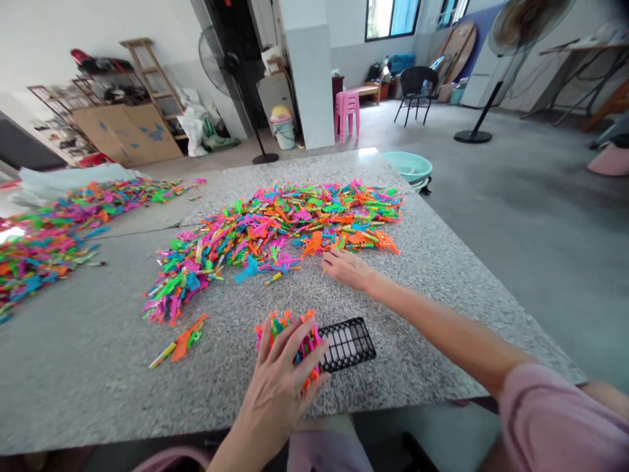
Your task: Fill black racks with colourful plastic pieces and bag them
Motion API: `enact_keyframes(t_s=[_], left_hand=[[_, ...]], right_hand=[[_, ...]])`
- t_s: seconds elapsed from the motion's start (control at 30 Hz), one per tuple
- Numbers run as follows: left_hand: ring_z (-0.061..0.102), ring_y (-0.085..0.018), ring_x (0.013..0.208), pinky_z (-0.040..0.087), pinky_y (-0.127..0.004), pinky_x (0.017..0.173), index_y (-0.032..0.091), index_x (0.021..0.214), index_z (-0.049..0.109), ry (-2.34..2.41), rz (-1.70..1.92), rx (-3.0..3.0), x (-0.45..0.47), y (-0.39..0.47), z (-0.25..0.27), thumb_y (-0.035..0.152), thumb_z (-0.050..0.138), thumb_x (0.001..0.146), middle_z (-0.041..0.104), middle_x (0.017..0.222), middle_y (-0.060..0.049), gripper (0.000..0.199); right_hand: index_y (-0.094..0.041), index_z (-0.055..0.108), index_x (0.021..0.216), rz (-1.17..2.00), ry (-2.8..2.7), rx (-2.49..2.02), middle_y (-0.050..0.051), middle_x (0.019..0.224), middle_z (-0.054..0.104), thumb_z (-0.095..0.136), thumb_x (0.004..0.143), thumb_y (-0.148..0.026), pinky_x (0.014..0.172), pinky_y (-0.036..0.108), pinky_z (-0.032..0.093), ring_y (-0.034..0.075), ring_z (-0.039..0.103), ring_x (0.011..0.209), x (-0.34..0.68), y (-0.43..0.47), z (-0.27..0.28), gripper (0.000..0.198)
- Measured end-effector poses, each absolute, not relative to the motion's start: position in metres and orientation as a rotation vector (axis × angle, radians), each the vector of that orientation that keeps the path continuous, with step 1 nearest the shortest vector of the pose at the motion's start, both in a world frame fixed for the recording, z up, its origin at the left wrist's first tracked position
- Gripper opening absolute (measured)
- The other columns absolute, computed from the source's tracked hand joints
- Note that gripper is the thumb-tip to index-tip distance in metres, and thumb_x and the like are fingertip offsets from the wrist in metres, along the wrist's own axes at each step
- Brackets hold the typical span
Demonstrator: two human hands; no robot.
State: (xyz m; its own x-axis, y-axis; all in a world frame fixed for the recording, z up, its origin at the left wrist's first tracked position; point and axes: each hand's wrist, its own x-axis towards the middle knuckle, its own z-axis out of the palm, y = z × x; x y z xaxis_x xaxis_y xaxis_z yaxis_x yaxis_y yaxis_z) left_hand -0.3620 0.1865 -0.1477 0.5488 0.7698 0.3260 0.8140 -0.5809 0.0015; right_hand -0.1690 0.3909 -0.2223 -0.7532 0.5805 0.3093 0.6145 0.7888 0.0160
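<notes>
My left hand (280, 377) lies over a tight row of bright plastic toy guns (282, 320), fingers spread across them and thumb at the near right side. These toys stand in one end of a black lattice basket (348, 344), whose right part shows bare slats. My right hand (346, 270) reaches to the front edge of a large toy pile (275, 223), its fingers bent down and close together. An orange toy (312, 244) lies beside its fingertips; what the fingers pinch is hidden. A loose orange toy gun with a yellow-green stick (184, 339) lies to the left.
The speckled stone table (417, 314) carries a second toy heap (63, 229) at far left. Beyond the table's right edge is a turquoise basin (407, 164). Standing fans (474, 136), pink stools (346, 108) and a black chair (417, 85) are on the floor behind.
</notes>
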Motion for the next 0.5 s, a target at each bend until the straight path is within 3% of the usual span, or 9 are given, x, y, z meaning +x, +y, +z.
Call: enact_keyframes(t_s=[0.2,0.27,0.4,0.5], left_hand=[[0.052,-0.03,0.127,0.02,-0.065,0.116,0.033,0.128,0.062,-1.408,-0.328,-2.695,-0.362,0.183,-0.14,0.033,0.062,0.091,0.05,0.145,-0.008,0.037],[0.049,-0.032,0.13,0.021,-0.067,0.115,0.032,0.131,0.059,-1.425,-0.248,-2.716,-0.36,0.181,-0.131,0.033,0.065,0.088,0.047,0.148,-0.009,0.043],[0.042,-0.036,0.135,0.017,-0.069,0.115,0.028,0.133,0.058,-1.484,-0.33,-2.683,-0.344,0.173,-0.113,0.045,0.071,0.081,0.051,0.143,-0.011,0.056],[0.049,-0.032,0.131,0.034,-0.058,0.114,0.025,0.138,0.051,-1.532,-0.595,-2.68,-0.318,0.158,-0.112,0.042,0.064,0.088,0.056,0.137,-0.012,0.055]], right_hand=[[-0.018,0.068,0.102,0.184,-2.721,-0.62,0.008,0.12,0.067,0.047,0.091,-0.003,0.102,0.037,0.042,0.019,0.053,0.119,-0.103,0.332,-0.236,0.027],[-0.019,0.066,0.111,0.314,-2.537,-0.844,0.008,0.121,0.067,0.05,0.09,-0.006,0.102,0.038,0.043,0.02,0.054,0.119,-0.106,0.321,-0.238,0.029],[-0.012,0.06,0.116,0.547,-2.217,-1.571,0.018,0.117,0.064,0.072,0.08,-0.022,0.085,0.039,0.05,0.028,0.063,0.101,-0.132,0.323,-0.233,0.039],[-0.012,0.061,0.101,0.821,-2.084,-1.736,0.014,0.094,0.069,0.074,0.077,-0.016,0.077,0.035,0.051,0.026,0.066,0.089,-0.142,0.326,-0.222,0.028]])
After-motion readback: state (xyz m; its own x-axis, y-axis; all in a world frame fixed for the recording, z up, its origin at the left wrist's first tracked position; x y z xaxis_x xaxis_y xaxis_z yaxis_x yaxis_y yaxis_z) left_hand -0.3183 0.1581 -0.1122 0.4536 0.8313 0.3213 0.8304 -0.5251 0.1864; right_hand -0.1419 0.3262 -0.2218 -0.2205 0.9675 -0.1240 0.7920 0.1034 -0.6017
